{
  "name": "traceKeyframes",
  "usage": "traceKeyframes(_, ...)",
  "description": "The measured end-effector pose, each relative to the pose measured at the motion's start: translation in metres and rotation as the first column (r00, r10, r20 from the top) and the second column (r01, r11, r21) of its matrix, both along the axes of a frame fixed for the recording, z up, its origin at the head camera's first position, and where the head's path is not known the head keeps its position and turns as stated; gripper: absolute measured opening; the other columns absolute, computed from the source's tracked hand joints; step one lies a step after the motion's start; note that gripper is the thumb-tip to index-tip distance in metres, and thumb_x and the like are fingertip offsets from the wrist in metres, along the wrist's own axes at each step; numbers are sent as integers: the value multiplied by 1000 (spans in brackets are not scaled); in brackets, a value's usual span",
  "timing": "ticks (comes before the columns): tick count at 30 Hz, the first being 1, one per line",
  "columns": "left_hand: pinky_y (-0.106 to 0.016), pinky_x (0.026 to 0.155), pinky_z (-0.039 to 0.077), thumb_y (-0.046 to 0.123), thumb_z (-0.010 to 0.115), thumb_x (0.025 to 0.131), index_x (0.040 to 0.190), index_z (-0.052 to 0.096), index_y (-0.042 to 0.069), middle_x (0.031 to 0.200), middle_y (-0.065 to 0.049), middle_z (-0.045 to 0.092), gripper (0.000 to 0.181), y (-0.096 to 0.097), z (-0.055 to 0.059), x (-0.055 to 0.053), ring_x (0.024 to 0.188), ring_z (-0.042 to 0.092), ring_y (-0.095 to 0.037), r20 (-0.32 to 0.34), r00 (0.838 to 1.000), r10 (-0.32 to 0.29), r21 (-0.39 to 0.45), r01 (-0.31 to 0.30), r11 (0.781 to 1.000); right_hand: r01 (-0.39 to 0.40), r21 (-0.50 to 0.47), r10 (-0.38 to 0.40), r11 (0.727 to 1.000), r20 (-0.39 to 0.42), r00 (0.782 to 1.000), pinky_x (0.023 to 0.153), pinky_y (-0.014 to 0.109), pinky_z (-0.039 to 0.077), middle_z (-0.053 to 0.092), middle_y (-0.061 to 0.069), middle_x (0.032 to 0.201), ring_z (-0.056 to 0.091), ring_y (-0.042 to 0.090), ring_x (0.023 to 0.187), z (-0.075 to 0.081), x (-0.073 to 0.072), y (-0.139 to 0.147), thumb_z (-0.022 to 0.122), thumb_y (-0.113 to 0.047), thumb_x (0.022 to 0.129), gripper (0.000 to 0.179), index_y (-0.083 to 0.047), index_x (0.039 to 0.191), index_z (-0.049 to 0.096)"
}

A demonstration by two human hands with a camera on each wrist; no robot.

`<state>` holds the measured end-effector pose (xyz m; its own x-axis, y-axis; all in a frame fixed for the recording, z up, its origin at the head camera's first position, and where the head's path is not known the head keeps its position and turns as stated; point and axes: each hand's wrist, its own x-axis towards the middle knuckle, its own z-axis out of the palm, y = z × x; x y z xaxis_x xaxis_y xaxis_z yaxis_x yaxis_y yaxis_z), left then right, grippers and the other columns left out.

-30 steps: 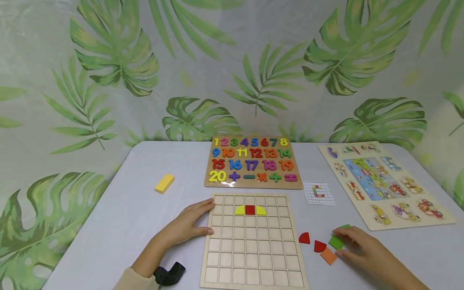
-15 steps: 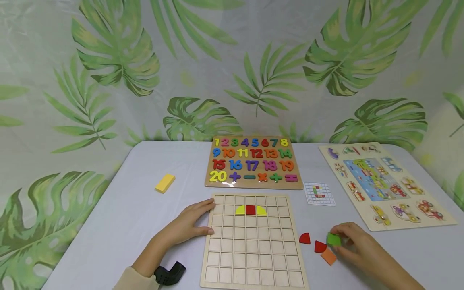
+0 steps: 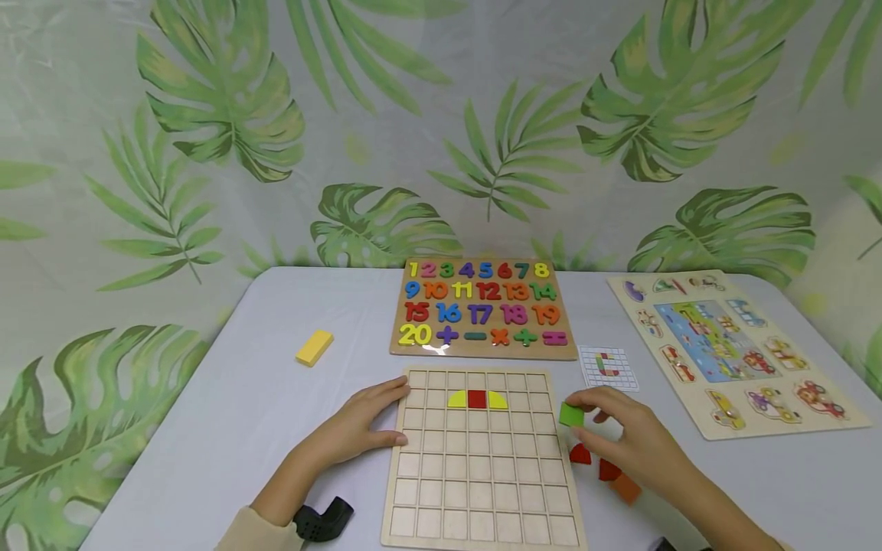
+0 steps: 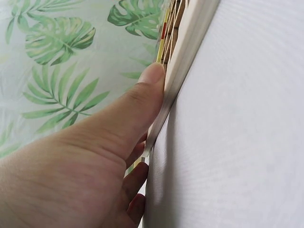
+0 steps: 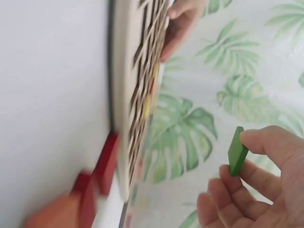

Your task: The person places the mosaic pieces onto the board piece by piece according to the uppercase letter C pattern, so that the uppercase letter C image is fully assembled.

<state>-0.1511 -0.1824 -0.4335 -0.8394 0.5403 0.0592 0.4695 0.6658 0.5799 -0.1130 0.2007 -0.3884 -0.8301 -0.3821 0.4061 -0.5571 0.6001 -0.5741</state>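
Between thumb and fingers of my right hand [image 3: 630, 436] is a green square tile [image 3: 571, 415], held just off the right edge of a wooden grid board [image 3: 482, 490]. The right wrist view shows the pinched green tile edge-on. My left hand [image 3: 354, 428] rests against the board's left edge, thumb and fingers extended along it. In the grid's second row a red square tile [image 3: 476, 399] sits between two yellow quarter-round tiles [image 3: 458, 399]. Below my right hand lie two red quarter-round tiles [image 3: 580, 454] and an orange square tile [image 3: 625, 488], partly shaded.
A number puzzle board [image 3: 482, 352] stands behind the grid. To its right lie a small pattern card [image 3: 620, 378] and a vehicle puzzle board [image 3: 751, 425]. A yellow block [image 3: 314, 348] is at the left, and a black object [image 3: 324, 522] lies by my left wrist.
My right hand has picked up the green tile from the table beside the orange one and carried it left and away from me, to the grid board's edge. The left hand stays put.
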Motion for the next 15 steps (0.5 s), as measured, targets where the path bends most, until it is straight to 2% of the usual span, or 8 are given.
traceKeyframes(7,-48,103,21,46,64,78,137,38,10,144,-2,28,74,1,1,1,130,24,-27,3,1000,-2,3,2,1000,-149,-111,146,983,-30,989,68,26,48,58,-7,104,53,8,88,9,-17,-45,70,-7,77,32,-13,108,62)
traceKeyframes(11,-48,103,20,44,64,78,137,38,10,144,-2,28,73,1,2,1,130,24,-28,4,1000,0,2,0,1000,-184,-131,187,974,13,982,70,29,49,58,-7,106,55,12,88,9,-26,-69,70,-11,79,31,-12,109,62)
traceKeyframes(15,-49,103,20,44,65,78,137,38,11,144,-2,28,73,0,2,1,130,24,-28,14,1000,6,1,-6,1000,-196,-83,203,977,92,975,71,29,50,60,-4,102,57,15,84,2,-34,-90,70,-13,79,32,-7,109,61)
